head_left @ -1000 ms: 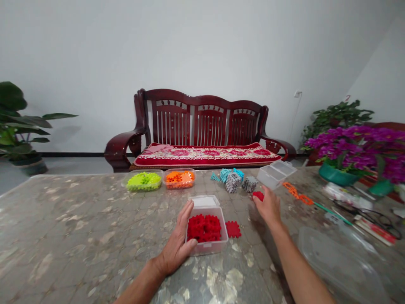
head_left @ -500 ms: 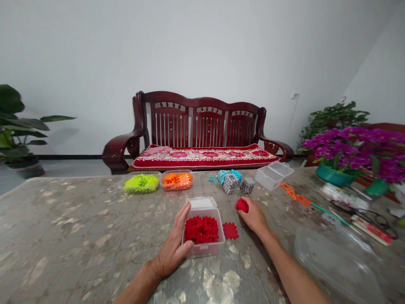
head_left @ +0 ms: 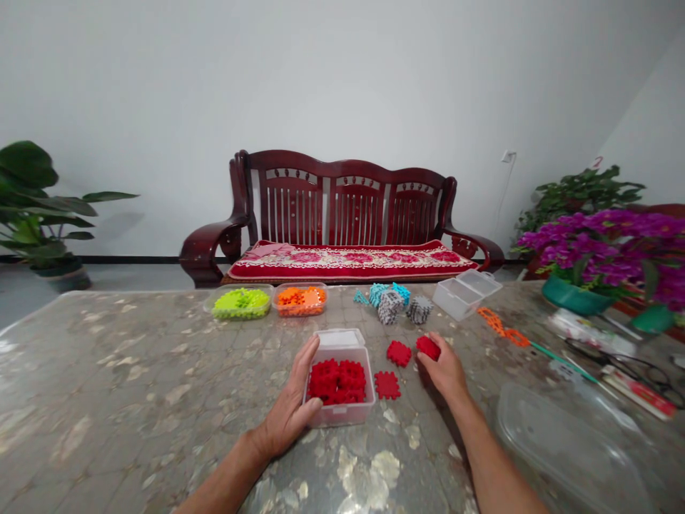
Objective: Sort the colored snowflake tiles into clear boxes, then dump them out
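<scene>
A clear plastic box [head_left: 342, 414] with its lid tipped back stands near the middle of the table, filled with red toothed pieces [head_left: 337, 380]. Against the box's left side rests my left hand [head_left: 293, 400], fingers along the wall and thumb at the front corner. My right hand [head_left: 445, 368] pinches some red pieces [head_left: 428, 348] to the right of the box. Two red items lie on the table between box and right hand: a flat square [head_left: 387, 385] beside the box and another piece [head_left: 399, 353] a little farther back.
Tubs of green pieces [head_left: 240, 303] and orange pieces [head_left: 300, 300] stand at the far edge. Gray cubes [head_left: 390, 307], blue pieces [head_left: 400, 291] and an open divided box [head_left: 459, 296] are farther right. A clear lid [head_left: 567, 442], glasses [head_left: 631, 363] and a flower pot [head_left: 575, 295] sit right.
My right hand has moved slightly right with red in its fingers. One more red piece now lies separately on the table, left of that hand. My left hand stays on the box.
</scene>
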Tool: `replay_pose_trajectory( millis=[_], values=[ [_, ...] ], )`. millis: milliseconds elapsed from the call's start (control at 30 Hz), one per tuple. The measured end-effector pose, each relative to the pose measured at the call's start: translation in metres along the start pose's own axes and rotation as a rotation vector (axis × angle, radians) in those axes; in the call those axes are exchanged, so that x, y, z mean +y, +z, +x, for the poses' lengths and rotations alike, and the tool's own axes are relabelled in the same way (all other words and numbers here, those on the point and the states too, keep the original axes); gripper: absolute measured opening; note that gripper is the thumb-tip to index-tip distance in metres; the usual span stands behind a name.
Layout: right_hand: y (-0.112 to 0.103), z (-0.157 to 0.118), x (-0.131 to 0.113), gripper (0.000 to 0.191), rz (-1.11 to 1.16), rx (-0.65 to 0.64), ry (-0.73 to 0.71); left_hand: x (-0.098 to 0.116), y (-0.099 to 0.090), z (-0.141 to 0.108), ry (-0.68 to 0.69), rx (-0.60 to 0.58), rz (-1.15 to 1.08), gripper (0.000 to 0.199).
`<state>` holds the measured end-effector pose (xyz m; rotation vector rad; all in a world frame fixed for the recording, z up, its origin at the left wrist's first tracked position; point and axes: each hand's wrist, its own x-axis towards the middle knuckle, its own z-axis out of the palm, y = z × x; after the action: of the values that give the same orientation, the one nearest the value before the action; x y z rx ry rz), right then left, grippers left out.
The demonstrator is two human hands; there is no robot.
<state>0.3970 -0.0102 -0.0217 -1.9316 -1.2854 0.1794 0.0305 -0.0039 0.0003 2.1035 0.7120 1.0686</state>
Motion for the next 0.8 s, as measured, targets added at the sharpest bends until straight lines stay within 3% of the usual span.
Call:
replay_pose_trajectory(
  millis=[200, 333, 467, 633, 800],
  values=[
    [0.0, -0.004, 0.001, 0.056, -0.183, -0.046, -0.116, -0.002, 0.001, 0.0, 0.001, 0.002, 0.006, 0.077],
    [-0.001, -0.01, -0.014, 0.057, -0.168, -0.013, -0.247, -0.001, 0.0, -0.001, 0.001, 0.001, -0.002, 0.075],
    [0.002, -0.02, -0.033, 0.062, -0.198, -0.099, -0.355, 0.001, -0.001, -0.001, 0.005, 0.0, -0.009, 0.076],
    [0.009, -0.018, -0.038, 0.054, -0.21, -0.119, -0.315, 0.0, -0.002, -0.001, 0.005, -0.002, -0.002, 0.074],
    [0.007, -0.007, -0.021, 0.056, 0.048, -0.029, -0.173, 0.0, -0.001, 0.001, 0.016, -0.004, 0.003, 0.074]
  ],
)
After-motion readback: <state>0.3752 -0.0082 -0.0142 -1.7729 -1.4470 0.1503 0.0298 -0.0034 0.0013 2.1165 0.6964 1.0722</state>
